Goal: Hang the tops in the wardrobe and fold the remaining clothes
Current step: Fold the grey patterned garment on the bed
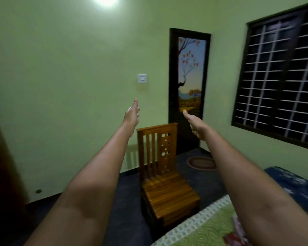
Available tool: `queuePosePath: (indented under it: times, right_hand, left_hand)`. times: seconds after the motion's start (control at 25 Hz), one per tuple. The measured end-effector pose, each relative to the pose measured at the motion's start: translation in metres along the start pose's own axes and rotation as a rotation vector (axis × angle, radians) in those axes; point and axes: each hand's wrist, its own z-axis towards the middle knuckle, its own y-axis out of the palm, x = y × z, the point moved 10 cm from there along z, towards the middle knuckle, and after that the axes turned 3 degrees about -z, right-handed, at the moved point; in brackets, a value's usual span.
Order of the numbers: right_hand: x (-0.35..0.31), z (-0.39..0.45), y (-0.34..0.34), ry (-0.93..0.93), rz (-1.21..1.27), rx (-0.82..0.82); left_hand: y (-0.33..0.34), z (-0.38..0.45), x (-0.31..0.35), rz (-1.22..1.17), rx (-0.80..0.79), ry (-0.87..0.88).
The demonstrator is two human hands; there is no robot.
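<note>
At the bottom right of the frame lies a bed (199, 226) with a green patterned cover edged in a white lacy border, and on it, at the lower right edge, a bit of pink and red cloth (236, 235) shows, partly hidden by the right forearm; what garment it is cannot be told. Further right lies a dark blue printed fabric (292, 183) on the same bed. Both bare arms stretch forward from the bottom of the frame over a dark floor (128, 201). Between them, at lower centre, stands a wooden chair (165, 189) with a slatted seat that holds nothing, its back pierced with round holes. The left hand (132, 114) at mid-frame is raised with fingers extended and slightly apart, gripping nothing. The right hand (196, 125), just right of centre, is likewise spread loosely, thumb up, holding nothing. Beyond the chair a small oval mat (201, 163) lies on the floor before a dark-framed door (190, 86) painted with a tree scene. A white wall switch (142, 78) sits left of it on the green wall, and a barred dark window (281, 82) fills the upper right. No wardrobe is clearly seen.
</note>
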Motion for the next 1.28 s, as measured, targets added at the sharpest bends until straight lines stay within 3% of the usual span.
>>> queuePosePath:
  times: [0.16,0.32,0.48,0.64,0.84,1.08,1.28]
  right_hand:
    - [0.053,-0.004,-0.132,0.129,-0.009,0.314]
    - [0.076,-0.040,-0.254,0.202,-0.001,0.612]
    - [0.097,-0.069,-0.317,0.281,0.019,0.817]
    - [0.136,-0.076,-0.331,0.376,0.019,0.888]
    - [0.231,-0.090,-0.325,0.596,0.061,0.971]
    - [0.388,-0.099,-0.302,0.924,0.112,0.890]
    - [0.550,-0.104,-0.272,1.133,0.092,0.804]
  left_hand:
    - [0.159,0.052,-0.020,-0.011,-0.351,-0.016]
    - [0.288,0.085,-0.012,-0.012,-0.582,0.048]
    - [0.385,0.097,-0.010,-0.047,-0.828,0.091]
    - [0.447,0.111,-0.047,-0.027,-0.955,0.036]
    - [0.509,0.105,-0.148,0.064,-1.071,-0.091]
    - [0.565,0.064,-0.325,0.305,-1.178,-0.305]
    - [0.566,0.000,-0.490,0.532,-1.297,-0.416]
